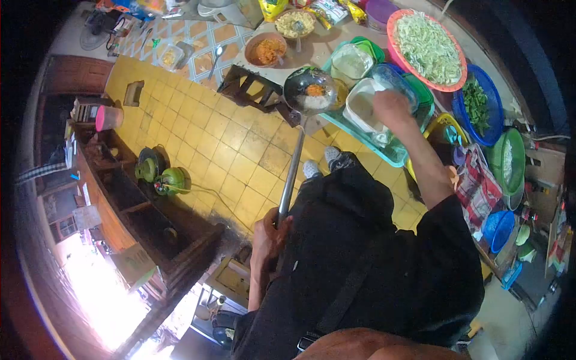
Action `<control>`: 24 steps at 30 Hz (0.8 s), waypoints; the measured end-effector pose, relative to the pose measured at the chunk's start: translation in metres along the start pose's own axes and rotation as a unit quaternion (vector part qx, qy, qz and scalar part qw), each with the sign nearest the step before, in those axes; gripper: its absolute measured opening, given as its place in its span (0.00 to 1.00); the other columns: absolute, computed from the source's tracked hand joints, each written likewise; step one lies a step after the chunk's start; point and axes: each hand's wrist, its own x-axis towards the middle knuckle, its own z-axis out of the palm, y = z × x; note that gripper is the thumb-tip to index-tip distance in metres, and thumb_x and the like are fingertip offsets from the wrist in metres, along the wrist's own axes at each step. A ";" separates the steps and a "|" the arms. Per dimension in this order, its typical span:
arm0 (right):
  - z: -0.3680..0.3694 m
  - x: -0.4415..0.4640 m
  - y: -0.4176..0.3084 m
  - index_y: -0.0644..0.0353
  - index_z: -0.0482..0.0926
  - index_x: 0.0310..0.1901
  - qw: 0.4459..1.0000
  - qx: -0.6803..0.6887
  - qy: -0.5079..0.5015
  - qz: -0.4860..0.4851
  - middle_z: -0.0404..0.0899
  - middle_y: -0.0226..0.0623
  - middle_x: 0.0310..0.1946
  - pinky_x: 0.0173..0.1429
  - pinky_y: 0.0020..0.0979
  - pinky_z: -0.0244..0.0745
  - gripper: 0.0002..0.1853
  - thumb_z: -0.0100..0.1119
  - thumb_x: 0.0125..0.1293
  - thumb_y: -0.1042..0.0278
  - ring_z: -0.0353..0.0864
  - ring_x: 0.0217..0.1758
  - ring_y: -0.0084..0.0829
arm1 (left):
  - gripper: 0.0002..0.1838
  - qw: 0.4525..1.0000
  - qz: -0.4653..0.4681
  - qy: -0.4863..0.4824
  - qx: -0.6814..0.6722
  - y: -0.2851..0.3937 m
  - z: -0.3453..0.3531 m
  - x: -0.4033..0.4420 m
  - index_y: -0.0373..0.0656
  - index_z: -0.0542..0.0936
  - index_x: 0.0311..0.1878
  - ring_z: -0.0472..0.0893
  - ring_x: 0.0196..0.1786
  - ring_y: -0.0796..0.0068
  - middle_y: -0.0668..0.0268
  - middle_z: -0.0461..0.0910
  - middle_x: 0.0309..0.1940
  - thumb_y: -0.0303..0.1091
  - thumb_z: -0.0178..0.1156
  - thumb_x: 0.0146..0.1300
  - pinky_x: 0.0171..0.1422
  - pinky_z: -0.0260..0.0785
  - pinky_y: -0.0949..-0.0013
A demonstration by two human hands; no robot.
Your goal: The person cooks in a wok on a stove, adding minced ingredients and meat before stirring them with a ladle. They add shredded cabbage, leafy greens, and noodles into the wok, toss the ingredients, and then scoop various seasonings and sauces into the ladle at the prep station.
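My left hand (270,237) is wrapped round the metal handle of a small long-handled pan (293,98). Its dark round bowl holds an orange shredded food (315,90) and something white. My right hand (393,111) is over the edge of a square white tub (361,107), with its fingers curled; whether anything is in them is hidden. That tub stands in a turquoise tray (393,157), beside another tub of pale contents (351,62).
Beyond the pan stand a bowl of orange food (266,50) and a bowl of pale yellow pieces (294,24). Right of the tray are a basin of shredded cabbage (427,48) and a blue basket of greens (476,108). A green gas cylinder (174,180) stands on the yellow tiled floor.
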 end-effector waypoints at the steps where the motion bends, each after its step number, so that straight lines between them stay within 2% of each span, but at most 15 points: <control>1: 0.026 0.011 0.000 0.65 0.83 0.32 1.000 0.014 -0.010 -0.011 0.83 0.50 0.36 0.41 0.45 0.80 0.10 0.52 0.58 0.73 0.84 0.41 0.46 | 0.19 0.999 -0.045 -0.015 -0.006 0.003 -0.001 0.002 0.38 0.79 0.45 0.75 0.25 0.65 0.56 0.76 0.21 0.44 0.65 0.59 0.32 0.67 0.62; 8: 0.079 0.025 0.004 0.67 0.83 0.33 0.991 0.119 -0.017 -0.066 0.82 0.54 0.38 0.43 0.46 0.78 0.10 0.51 0.57 0.74 0.83 0.43 0.49 | 0.19 1.000 -0.007 0.017 -0.007 -0.002 0.002 0.004 0.37 0.79 0.44 0.78 0.27 0.64 0.54 0.78 0.24 0.44 0.63 0.60 0.34 0.68 0.62; 10: 0.082 0.032 0.009 0.67 0.83 0.34 0.991 0.115 -0.041 -0.062 0.82 0.53 0.38 0.43 0.47 0.79 0.10 0.52 0.56 0.73 0.83 0.43 0.49 | 0.19 0.998 -0.061 -0.022 -0.025 -0.004 0.002 0.006 0.37 0.79 0.44 0.78 0.27 0.63 0.54 0.79 0.25 0.45 0.62 0.61 0.35 0.69 0.62; 13: 0.072 0.030 0.017 0.68 0.82 0.34 0.990 0.111 -0.063 -0.055 0.82 0.52 0.38 0.42 0.47 0.79 0.10 0.54 0.55 0.73 0.83 0.42 0.49 | 0.19 1.000 -0.022 0.005 -0.008 0.004 0.002 0.007 0.36 0.78 0.44 0.79 0.29 0.63 0.54 0.79 0.25 0.45 0.62 0.61 0.35 0.69 0.61; 17: 0.037 0.021 0.009 0.67 0.82 0.35 0.993 0.090 -0.066 -0.037 0.82 0.51 0.38 0.43 0.47 0.79 0.10 0.54 0.53 0.74 0.84 0.42 0.48 | 0.19 0.999 -0.030 -0.014 0.022 0.013 0.000 0.012 0.36 0.78 0.44 0.81 0.31 0.62 0.52 0.80 0.27 0.44 0.62 0.60 0.36 0.70 0.61; 18: 0.058 0.027 0.008 0.67 0.82 0.35 0.993 0.091 -0.065 -0.033 0.82 0.51 0.38 0.43 0.47 0.79 0.10 0.54 0.53 0.74 0.84 0.42 0.48 | 0.19 0.998 -0.047 -0.019 0.023 0.020 -0.002 0.010 0.36 0.78 0.44 0.81 0.31 0.62 0.52 0.80 0.27 0.43 0.62 0.60 0.37 0.70 0.61; 20: 0.115 0.045 0.002 0.64 0.83 0.34 0.996 -0.003 0.034 -0.088 0.83 0.51 0.36 0.43 0.46 0.79 0.10 0.54 0.53 0.73 0.84 0.40 0.47 | 0.19 0.997 -0.061 -0.025 0.028 0.028 -0.001 0.011 0.36 0.78 0.45 0.82 0.32 0.61 0.52 0.81 0.28 0.43 0.62 0.60 0.37 0.70 0.61; 22: 0.100 0.041 0.005 0.63 0.83 0.34 0.994 0.050 0.024 -0.092 0.82 0.51 0.35 0.42 0.46 0.79 0.09 0.55 0.53 0.71 0.84 0.39 0.47 | 0.18 0.999 -0.036 0.003 0.027 0.030 0.001 0.009 0.36 0.79 0.45 0.81 0.31 0.62 0.53 0.81 0.28 0.42 0.62 0.60 0.38 0.71 0.62; 24: 0.083 0.038 0.009 0.62 0.82 0.34 0.990 0.102 0.014 -0.101 0.82 0.51 0.34 0.41 0.45 0.78 0.09 0.55 0.53 0.70 0.83 0.37 0.47 | 0.19 0.998 -0.052 -0.015 0.023 0.025 0.001 0.010 0.36 0.79 0.46 0.81 0.32 0.62 0.53 0.81 0.28 0.42 0.62 0.60 0.38 0.71 0.62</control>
